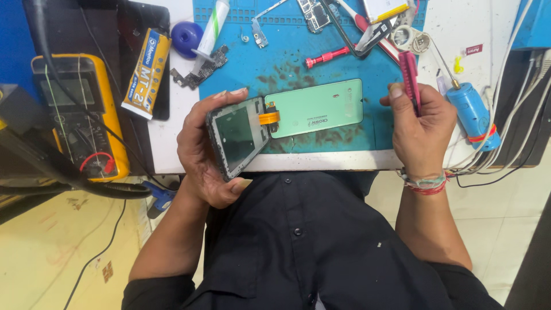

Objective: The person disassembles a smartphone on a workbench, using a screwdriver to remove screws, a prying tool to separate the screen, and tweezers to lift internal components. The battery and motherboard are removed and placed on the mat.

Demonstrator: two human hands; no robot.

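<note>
Phone frame of dark grey plastic (238, 138), opened up and hinged by an orange flex ribbon (268, 118) to its pale green display panel (315, 108), sits in my left hand (206, 155) at the near edge of the blue work mat (287, 69). My fingers wrap its left side and bottom, tilting it up, while the panel lies face down on the mat. My right hand (419, 123) is closed around a slim pink tool (412, 77), held upright, near the panel's right end but apart from it. I judge the opening done: frame and panel are parted, yet the ribbon joins them. A red screwdriver (327, 57) lies further back.
</note>
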